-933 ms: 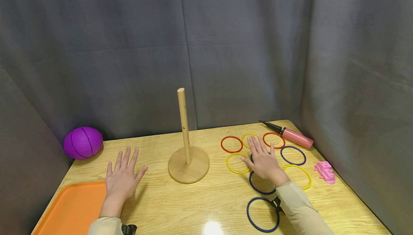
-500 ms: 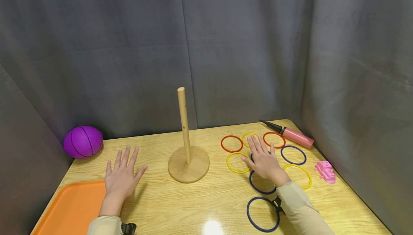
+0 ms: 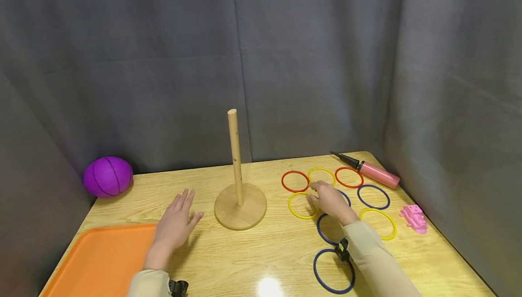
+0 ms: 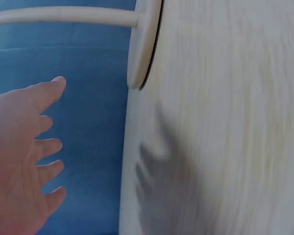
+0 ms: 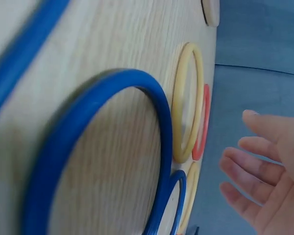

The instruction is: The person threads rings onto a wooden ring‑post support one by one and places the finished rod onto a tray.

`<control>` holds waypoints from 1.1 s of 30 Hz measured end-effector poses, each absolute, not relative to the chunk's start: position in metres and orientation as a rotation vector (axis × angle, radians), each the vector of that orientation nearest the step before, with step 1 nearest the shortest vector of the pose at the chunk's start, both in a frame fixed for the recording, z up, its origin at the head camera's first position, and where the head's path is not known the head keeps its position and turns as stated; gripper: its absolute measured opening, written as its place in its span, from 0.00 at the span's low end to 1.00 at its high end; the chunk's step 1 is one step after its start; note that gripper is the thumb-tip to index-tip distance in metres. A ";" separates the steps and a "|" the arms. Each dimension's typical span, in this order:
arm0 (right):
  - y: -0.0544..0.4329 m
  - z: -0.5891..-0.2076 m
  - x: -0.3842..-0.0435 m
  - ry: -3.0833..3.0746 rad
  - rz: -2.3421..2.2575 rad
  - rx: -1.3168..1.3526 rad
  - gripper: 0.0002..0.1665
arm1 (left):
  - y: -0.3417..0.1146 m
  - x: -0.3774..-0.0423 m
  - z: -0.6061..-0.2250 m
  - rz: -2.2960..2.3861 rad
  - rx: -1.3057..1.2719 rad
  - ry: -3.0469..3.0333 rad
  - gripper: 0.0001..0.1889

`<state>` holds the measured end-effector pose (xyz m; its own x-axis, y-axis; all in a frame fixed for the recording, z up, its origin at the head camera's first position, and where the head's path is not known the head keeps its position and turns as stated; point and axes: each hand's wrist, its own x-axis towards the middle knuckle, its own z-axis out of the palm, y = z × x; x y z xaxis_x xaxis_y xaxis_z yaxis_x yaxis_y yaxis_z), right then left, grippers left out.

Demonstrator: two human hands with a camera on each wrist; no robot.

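Observation:
My right hand (image 3: pixel 332 204) hovers above several coloured rings, its fingers loosely bent and holding nothing. Its fingertips are nearest a yellow ring (image 3: pixel 290 204) and a red ring (image 3: pixel 282 180); one blue ring (image 3: pixel 347 196) is partly covered by the hand. In the right wrist view, a gap shows between the hand (image 5: pixel 272 171) and the yellow ring (image 5: pixel 177 105). My left hand (image 3: pixel 173 227) is held over the table with fingers extended, between an orange tray (image 3: pixel 87 247) and a wooden post (image 3: pixel 235 156) on a round base (image 3: pixel 228 215). The left wrist view shows its shadow on the tabletop.
A purple ball (image 3: pixel 108 177) sits at the back left corner. At the back right lies a pink hand pump (image 3: pixel 379 174) with a black nozzle, and a small pink toy (image 3: pixel 414 218) is near the right edge. Grey curtain (image 3: pixel 261 61) surrounds the table.
My left hand has shifted right and turned toward the post. The fingers of my right hand have drawn in from a spread pose and bent downward. The head view has shifted slightly.

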<state>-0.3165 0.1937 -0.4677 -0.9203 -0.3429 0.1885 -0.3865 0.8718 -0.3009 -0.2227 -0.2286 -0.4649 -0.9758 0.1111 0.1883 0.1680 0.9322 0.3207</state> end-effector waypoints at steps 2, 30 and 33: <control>0.192 -0.469 -0.321 -2.921 0.518 0.578 0.20 | -0.224 -0.226 -0.468 -0.556 -0.238 -2.936 0.38; 0.177 -0.480 -0.348 -3.077 0.195 0.540 0.19 | -0.200 -0.282 -0.507 -1.290 -0.316 -3.001 0.40; 0.178 -0.480 -0.348 -3.066 0.189 0.564 0.23 | -0.201 -0.286 -0.508 -1.291 -0.327 -3.015 0.40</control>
<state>-0.3477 0.1781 -0.4795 -0.9346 -0.3535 0.0400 -0.3558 0.9274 -0.1153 -0.2856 -0.2010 -0.5085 -0.9684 0.2410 -0.0638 0.1201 0.6753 0.7277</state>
